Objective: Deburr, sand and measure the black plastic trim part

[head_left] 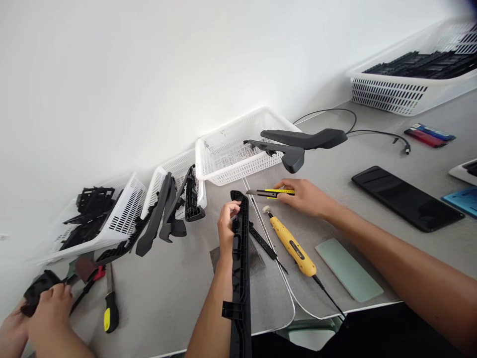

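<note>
In the middle of the head view, my left hand (225, 226) is closed around a long black ribbed plastic part (240, 263), which stretches from mid-table to the bottom edge of the picture. My right hand (303, 196) grips a yellow and black utility knife (274, 193). Its blade is out and points left, close to the top end of the plastic part; whether the two touch I cannot tell. Just below the knife lies a yellow corded rotary tool (292, 246). A thin black strip (264, 241) rests beside the part, over a dark mat (257, 261).
White baskets (238, 174) along the wall hold dark plastic parts. A black phone (406, 198) and a pale green slab (348, 268) lie at right. At lower left, a co-worker's hands (52, 308) hold a black part near a yellow-and-black-handled tool (111, 311).
</note>
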`<state>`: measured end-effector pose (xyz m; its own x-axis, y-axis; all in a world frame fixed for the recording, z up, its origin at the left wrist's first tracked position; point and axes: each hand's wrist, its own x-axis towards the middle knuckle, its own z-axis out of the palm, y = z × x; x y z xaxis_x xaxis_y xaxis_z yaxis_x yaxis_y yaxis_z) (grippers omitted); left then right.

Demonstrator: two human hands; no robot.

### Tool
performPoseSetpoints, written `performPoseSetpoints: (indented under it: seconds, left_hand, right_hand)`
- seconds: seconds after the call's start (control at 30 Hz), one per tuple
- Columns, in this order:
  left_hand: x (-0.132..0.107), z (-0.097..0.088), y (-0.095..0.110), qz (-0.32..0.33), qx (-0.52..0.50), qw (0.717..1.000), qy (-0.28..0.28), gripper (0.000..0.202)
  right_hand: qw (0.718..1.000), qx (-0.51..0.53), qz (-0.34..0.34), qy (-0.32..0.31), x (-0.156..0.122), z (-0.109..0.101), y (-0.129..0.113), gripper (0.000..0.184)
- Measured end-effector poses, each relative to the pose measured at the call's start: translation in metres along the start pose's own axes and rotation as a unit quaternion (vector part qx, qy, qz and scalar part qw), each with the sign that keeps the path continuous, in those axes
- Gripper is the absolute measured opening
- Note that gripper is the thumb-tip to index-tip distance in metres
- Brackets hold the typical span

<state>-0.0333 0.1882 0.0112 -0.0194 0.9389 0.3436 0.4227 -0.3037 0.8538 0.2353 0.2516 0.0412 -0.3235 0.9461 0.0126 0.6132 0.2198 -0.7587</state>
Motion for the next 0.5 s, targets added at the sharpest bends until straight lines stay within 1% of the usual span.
performPoseSetpoints:
  seconds: [0.1,0.2,0.3,0.4,0.5]
  left_hand:
    - [0.000,0.000,-0.003,0.001,0.005,1.000,0.004,0.013]
    - [0.001,0.000,-0.009,0.002,0.008,1.000,0.008,0.013]
    - [0.002,0.000,-0.015,0.004,0.008,1.000,0.011,0.013]
    - [0.003,0.001,-0.017,0.005,0.005,1.000,0.017,0.013]
    - [0.002,0.001,-0.014,0.004,0.009,1.000,0.021,0.013]
  right_hand:
    - [0.996,-0.087,0.013,0.007,-0.001,0.004,0.000,0.024]
    - [0.992,-0.123,0.007,0.010,-0.001,0.005,0.000,0.016]
    - [0.990,-0.143,-0.014,0.009,0.000,0.006,0.000,0.018]
    - [0.990,-0.144,0.002,0.003,0.000,0.006,0.000,0.023]
    - [0.991,-0.133,0.014,0.010,0.001,0.006,0.003,0.025]
